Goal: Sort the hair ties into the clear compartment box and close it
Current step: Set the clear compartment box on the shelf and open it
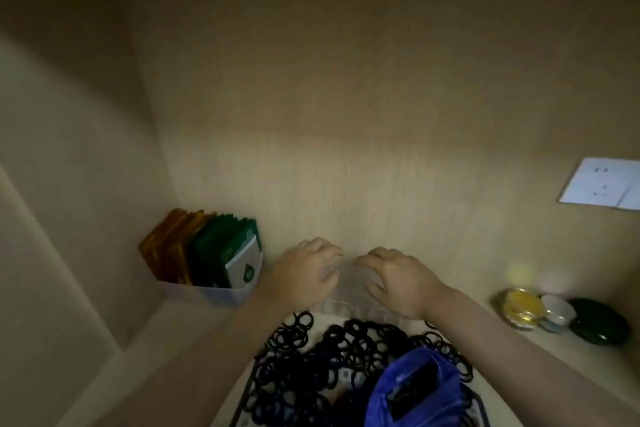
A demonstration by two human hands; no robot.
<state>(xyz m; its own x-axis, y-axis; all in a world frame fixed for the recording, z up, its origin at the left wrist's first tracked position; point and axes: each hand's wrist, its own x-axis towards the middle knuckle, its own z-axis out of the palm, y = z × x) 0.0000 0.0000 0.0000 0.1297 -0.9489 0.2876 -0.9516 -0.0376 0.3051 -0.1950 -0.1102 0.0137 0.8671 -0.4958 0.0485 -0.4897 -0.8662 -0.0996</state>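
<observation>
A clear compartment box stands against the back wall of a wooden shelf, its lid raised. My left hand grips the lid's left side and my right hand grips its right side, fingers curled over the top edge. A large heap of black hair ties lies just in front of the box on a white tray. A blue plastic bag holding more dark ties rests on the heap at the right. The box's compartments are mostly hidden behind my hands.
A clear bin of green and orange packets sits in the left corner. At the right stand a yellow-lidded jar, a small white bowl and a dark green round case. A white wall socket is on the back wall.
</observation>
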